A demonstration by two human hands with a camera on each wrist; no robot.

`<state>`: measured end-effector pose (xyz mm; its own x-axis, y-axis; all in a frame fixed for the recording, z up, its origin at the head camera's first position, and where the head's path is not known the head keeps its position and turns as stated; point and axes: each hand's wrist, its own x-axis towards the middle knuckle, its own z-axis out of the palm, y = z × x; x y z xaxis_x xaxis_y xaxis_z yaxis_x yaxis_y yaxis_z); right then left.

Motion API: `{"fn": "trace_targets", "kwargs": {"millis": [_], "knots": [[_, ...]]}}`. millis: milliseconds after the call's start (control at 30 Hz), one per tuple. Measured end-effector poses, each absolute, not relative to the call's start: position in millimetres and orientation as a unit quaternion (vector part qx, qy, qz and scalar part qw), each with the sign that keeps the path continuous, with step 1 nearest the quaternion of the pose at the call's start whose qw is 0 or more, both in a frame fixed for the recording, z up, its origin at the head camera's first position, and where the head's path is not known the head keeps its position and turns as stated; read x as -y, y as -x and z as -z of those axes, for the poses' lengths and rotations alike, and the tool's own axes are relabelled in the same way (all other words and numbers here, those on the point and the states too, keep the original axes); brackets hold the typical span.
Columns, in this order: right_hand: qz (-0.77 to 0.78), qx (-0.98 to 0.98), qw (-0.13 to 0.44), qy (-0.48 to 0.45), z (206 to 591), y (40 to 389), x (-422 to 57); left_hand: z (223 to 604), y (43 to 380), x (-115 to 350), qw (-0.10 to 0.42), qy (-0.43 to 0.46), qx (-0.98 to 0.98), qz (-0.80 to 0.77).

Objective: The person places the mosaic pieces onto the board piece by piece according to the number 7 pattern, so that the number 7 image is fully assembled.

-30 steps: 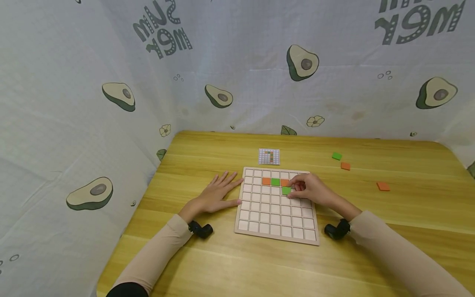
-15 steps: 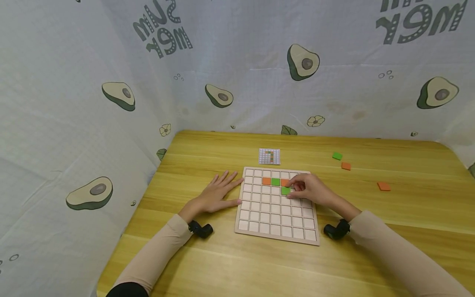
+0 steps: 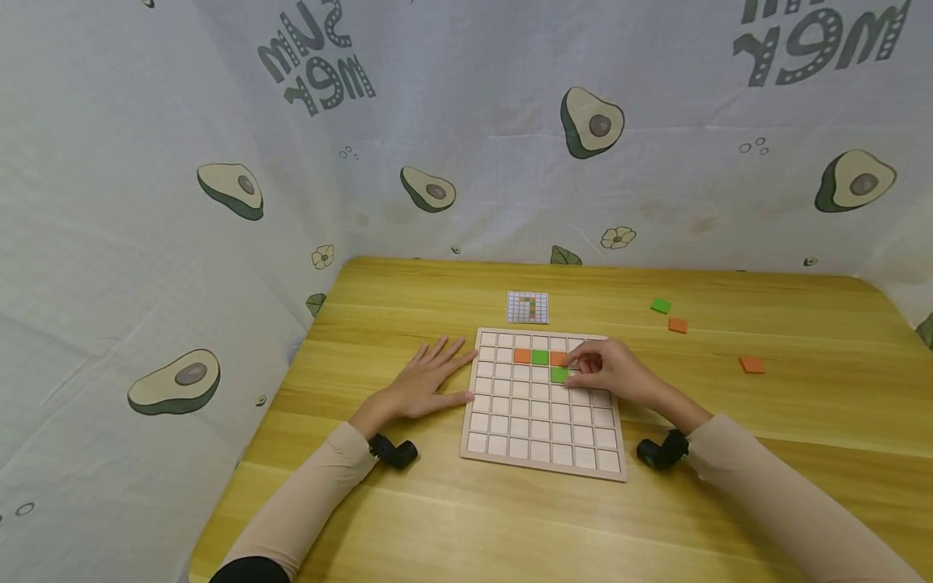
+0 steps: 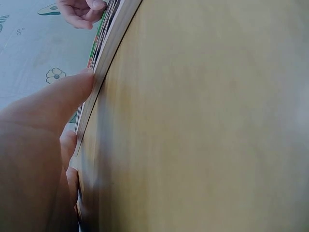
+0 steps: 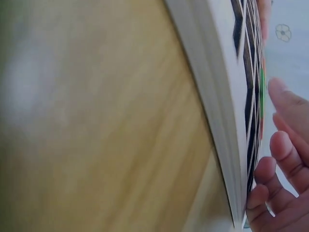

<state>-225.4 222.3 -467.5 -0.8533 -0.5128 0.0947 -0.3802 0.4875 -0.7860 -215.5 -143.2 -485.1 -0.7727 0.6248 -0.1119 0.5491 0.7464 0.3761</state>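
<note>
My right hand (image 3: 601, 368) reaches over the right side of a pale gridded board (image 3: 517, 425), fingers loosely bent. Thumb and index finger are beside a green square tile (image 3: 559, 375), which lies flat in a cell; whether they touch it is unclear. In the right wrist view, the thumb (image 5: 292, 104) sits slightly off the green strip (image 5: 262, 92), and nothing shows between the fingertips. Above that tile runs a row of orange (image 3: 521, 356), green (image 3: 539, 357) and orange tiles (image 3: 557, 358). My left hand (image 3: 419, 385) lies spread on the table, fingertips touching the board's left edge.
Behind the board lies a small printed pattern card (image 3: 528, 308). Loose tiles are on the right of the wooden table (image 3: 408, 518): one green (image 3: 660, 305), one orange (image 3: 678, 325) and another orange (image 3: 752, 365). An avocado-print cloth (image 3: 496, 202) hangs behind the table.
The lower green tile has shifted slightly left and now sits squarely in its cell under the orange one. My right hand has barely moved; the left hand stays put.
</note>
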Motion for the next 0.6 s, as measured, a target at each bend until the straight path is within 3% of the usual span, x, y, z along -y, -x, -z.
{"fn": "trace_targets", "kwargs": {"millis": [600], "knots": [[0.438, -0.874, 0.023, 0.210, 451.0, 224.6, -248.8, 483.9, 214.8, 142.4, 0.119, -0.314, -0.928, -0.163]]}}
